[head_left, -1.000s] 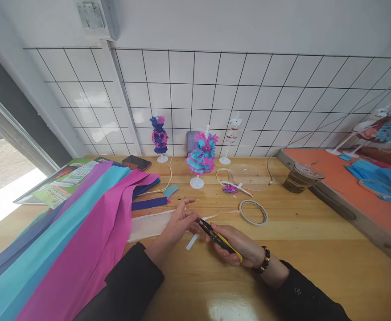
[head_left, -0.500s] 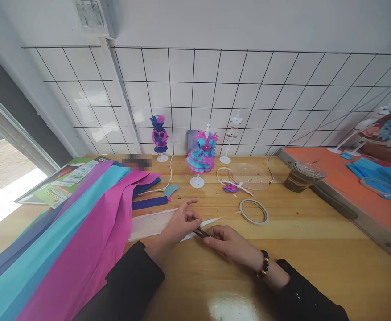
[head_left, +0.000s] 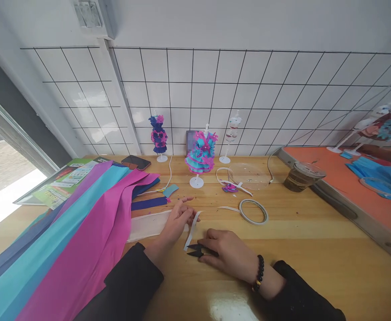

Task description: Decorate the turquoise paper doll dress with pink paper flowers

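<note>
My left hand pinches the upper end of a short white tape strip between thumb and fingers, index finger stretched out. The strip slants down toward me, its lower end beside the blade tips. My right hand grips small black thread snips, blades apart and pointing left. Behind it lies a roll of tape with a short loose tail on its left. A pale translucent strip of material lies flat on the table, partly under my left hand.
Pink fabric and turquoise, purple and blue lengths cover the left side. Small dress stands line the back by the tiled wall. A phone, a navy strip and a cup of dark drink are around.
The tape strip now hangs from my left hand, separate from the roll's shortened tail. My right hand has shifted slightly toward me with the snips, whose blades are now spread.
</note>
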